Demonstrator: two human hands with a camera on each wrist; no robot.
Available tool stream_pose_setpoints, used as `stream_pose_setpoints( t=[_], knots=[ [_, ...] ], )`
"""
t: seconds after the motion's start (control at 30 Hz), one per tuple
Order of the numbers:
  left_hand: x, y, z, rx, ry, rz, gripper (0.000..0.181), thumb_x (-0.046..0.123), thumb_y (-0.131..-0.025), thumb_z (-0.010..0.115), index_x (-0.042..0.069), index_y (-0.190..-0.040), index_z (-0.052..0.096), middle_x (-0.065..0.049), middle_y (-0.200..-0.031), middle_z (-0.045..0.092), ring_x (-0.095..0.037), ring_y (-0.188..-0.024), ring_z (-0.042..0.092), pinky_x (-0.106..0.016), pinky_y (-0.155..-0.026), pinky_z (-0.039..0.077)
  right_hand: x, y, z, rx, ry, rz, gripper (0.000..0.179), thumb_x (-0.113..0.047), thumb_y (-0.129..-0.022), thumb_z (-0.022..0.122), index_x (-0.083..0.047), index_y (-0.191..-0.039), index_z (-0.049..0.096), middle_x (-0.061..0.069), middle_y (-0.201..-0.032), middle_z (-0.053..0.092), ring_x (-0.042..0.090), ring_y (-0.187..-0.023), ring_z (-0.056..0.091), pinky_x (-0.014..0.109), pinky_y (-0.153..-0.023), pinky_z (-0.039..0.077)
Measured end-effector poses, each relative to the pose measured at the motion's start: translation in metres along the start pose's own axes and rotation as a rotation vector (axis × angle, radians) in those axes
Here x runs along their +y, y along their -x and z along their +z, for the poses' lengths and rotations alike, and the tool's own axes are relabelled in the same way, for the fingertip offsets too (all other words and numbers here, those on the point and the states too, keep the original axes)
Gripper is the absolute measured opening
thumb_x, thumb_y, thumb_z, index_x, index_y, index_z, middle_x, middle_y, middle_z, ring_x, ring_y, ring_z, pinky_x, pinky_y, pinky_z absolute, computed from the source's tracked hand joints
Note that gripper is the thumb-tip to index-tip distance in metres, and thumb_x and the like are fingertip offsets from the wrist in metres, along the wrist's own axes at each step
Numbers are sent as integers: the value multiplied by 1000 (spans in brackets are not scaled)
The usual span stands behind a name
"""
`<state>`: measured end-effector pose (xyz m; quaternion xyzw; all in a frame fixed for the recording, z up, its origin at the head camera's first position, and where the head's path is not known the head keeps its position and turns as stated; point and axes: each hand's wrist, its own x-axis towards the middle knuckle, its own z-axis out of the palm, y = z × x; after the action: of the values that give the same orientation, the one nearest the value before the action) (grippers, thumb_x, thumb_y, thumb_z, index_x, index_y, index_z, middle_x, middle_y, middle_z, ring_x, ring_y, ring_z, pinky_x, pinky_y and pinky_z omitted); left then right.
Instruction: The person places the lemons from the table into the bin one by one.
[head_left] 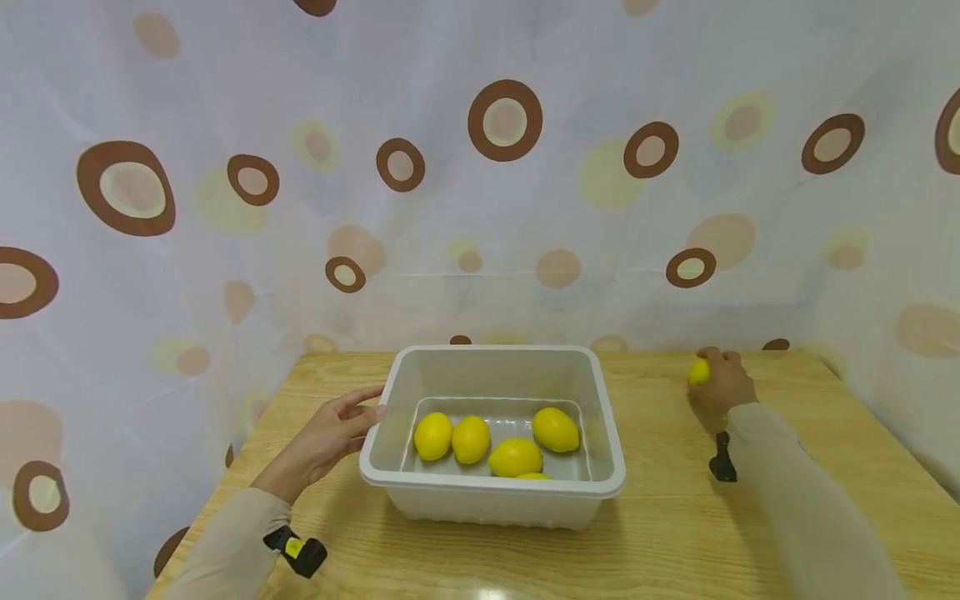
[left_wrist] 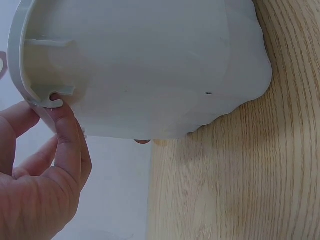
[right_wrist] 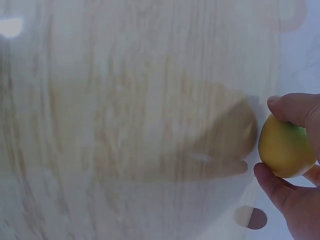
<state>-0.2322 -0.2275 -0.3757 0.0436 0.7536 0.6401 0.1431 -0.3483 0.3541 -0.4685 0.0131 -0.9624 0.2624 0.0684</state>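
Note:
A white plastic basin (head_left: 491, 504) stands on the wooden table with several yellow lemons (head_left: 471, 440) lying on its floor. One of them is mostly hidden behind the near rim. My left hand (head_left: 324, 437) holds the basin's left rim, the fingertips curled under the lip in the left wrist view. Off to the right, near the table's far edge, my right hand (head_left: 726, 385) grips a single lemon (right_wrist: 285, 147) between thumb and fingers. In the right wrist view that lemon shows a greenish patch near the thumb.
The light wooden table (head_left: 660, 533) runs back to a pale curtain (head_left: 480, 208) printed with brown and yellow circles, which hangs behind it and along both sides. A black camera mount (head_left: 296, 550) is strapped at the left wrist, another (head_left: 722, 458) at the right.

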Motion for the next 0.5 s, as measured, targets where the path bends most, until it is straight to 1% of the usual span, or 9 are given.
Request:
stream_pose_setpoints(
  t=[0.17, 0.3, 0.5],
  knots=[
    [1, 0, 1, -4, 2, 0, 62, 25, -97, 58, 3, -148, 32, -17, -116, 60, -18, -101, 63, -34, -88, 53, -10, -2, -8, 18, -9, -37, 64, -13, -83, 66, 7, -134, 35, 45, -126, 30, 56, -97, 45, 62, -73, 45],
    [0, 0, 0, -6, -1, 2, 62, 26, -97, 59, 4, -149, 32, -15, -116, 61, -18, -101, 63, -34, -88, 53, -24, -6, -22, 31, 10, -99, 64, -14, -83, 68, 10, -133, 36, 46, -124, 31, 56, -98, 45, 63, -74, 45],
    [0, -1, -1, -10, 2, 0, 63, 27, -96, 59, 4, -149, 32, -14, -115, 61, -18, -101, 63, -33, -88, 53, -48, -15, -44, 36, 34, -172, 64, -16, -84, 70, 8, -134, 37, 43, -126, 33, 54, -99, 45, 67, -75, 42]
  ],
)
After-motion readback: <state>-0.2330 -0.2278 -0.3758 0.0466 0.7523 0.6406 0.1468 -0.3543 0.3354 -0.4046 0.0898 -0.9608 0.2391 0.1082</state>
